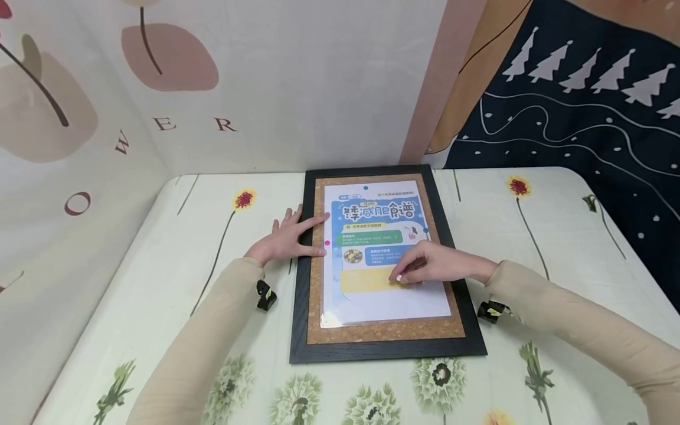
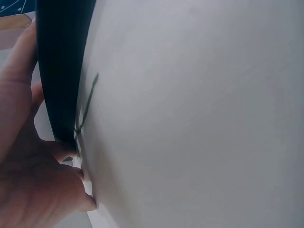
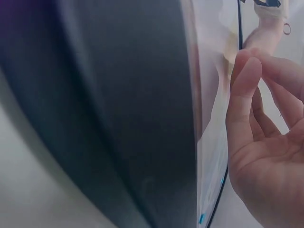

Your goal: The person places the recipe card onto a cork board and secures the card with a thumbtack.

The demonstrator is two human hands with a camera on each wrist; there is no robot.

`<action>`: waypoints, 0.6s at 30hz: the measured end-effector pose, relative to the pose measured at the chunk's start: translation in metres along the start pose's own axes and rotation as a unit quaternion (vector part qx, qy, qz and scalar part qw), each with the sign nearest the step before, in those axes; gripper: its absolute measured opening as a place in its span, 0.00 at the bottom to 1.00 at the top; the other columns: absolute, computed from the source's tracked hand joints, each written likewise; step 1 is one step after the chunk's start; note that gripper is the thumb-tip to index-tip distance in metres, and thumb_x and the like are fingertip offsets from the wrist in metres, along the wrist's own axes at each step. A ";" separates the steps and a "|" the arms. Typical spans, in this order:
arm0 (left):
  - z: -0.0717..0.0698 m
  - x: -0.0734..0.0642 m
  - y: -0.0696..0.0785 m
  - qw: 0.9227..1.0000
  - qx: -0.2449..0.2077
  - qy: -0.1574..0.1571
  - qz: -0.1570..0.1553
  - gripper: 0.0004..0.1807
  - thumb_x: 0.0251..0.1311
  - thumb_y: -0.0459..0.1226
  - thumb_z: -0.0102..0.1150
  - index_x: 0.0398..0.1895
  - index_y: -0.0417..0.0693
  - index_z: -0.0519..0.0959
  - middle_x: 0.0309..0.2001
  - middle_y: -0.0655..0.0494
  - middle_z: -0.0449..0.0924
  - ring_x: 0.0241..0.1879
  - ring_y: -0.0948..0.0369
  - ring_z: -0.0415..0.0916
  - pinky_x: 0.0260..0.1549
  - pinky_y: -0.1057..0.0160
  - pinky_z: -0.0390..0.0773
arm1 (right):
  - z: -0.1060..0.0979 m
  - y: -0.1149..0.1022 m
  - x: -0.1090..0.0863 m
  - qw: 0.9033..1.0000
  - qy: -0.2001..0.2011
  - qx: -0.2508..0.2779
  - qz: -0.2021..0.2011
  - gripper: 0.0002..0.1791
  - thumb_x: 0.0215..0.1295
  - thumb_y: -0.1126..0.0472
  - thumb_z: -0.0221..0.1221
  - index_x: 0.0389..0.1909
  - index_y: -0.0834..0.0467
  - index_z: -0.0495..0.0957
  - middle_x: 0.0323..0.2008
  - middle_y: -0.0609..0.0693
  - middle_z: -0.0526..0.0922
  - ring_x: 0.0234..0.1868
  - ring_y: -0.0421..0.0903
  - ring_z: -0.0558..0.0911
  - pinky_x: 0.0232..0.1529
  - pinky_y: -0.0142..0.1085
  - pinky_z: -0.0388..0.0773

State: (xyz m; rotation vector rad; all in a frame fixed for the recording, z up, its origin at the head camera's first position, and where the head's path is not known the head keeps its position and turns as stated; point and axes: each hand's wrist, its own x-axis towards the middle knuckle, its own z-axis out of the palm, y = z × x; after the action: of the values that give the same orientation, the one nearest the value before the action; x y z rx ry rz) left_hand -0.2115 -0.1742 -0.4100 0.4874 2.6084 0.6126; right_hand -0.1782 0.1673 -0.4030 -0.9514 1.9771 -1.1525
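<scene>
A black-framed cork board (image 1: 390, 333) lies on the table, bearing a printed sheet (image 1: 388, 307) with blue, green and yellow blocks. Small blue pins (image 1: 365, 188) show at its top and right edge; a pink pin (image 1: 327, 242) marks the left edge. My left hand (image 1: 284, 239) rests across the frame's left side, two digits reaching to the sheet's edge and the others spread beside the frame. Over the yellow block, my right hand (image 1: 438, 262) pinches a small white thing (image 1: 399, 278), its kind unclear. Thumb and index fingertips (image 3: 249, 76) meet in the right wrist view.
A white cloth with printed flowers (image 1: 244, 199) covers the table. Behind stands a pale printed curtain (image 1: 345, 77), and a dark cloth with white trees (image 1: 574, 112) hangs at the right. Black wrist devices (image 1: 265, 295) sit below both wrists.
</scene>
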 end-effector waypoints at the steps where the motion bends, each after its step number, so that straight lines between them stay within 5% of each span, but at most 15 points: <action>1: 0.000 0.000 0.000 1.000 0.000 0.000 0.000 0.48 0.57 0.58 0.62 0.77 0.63 0.50 0.74 0.34 0.28 0.71 0.37 0.21 0.62 0.31 0.30 | 0.001 -0.001 0.000 1.000 -0.003 0.004 0.001 0.10 0.64 0.68 0.61 0.44 0.63 0.85 0.39 0.51 0.86 0.32 0.47 0.81 0.34 0.35 0.78; 9: -0.001 0.000 0.000 1.000 -0.006 0.000 -0.001 0.48 0.56 0.58 0.63 0.77 0.63 0.51 0.74 0.34 0.29 0.71 0.37 0.21 0.62 0.31 0.29 | 0.008 -0.003 0.000 0.999 -0.024 0.028 0.002 0.11 0.65 0.70 0.58 0.47 0.65 0.82 0.36 0.53 0.84 0.32 0.49 0.81 0.36 0.37 0.80; 18: 0.000 0.001 -0.001 1.000 -0.001 -0.001 0.004 0.48 0.56 0.58 0.63 0.77 0.63 0.51 0.74 0.34 0.28 0.71 0.37 0.21 0.61 0.30 0.30 | 0.011 -0.003 0.003 0.998 -0.044 0.045 -0.015 0.05 0.64 0.71 0.59 0.39 0.65 0.80 0.31 0.55 0.82 0.30 0.53 0.81 0.32 0.39 0.80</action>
State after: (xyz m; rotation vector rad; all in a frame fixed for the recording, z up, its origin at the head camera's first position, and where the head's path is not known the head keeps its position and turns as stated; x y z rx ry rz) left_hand -0.2128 -0.1743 -0.4104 0.4984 2.6051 0.6182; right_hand -0.1698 0.1588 -0.4053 -0.9710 1.8316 -1.1855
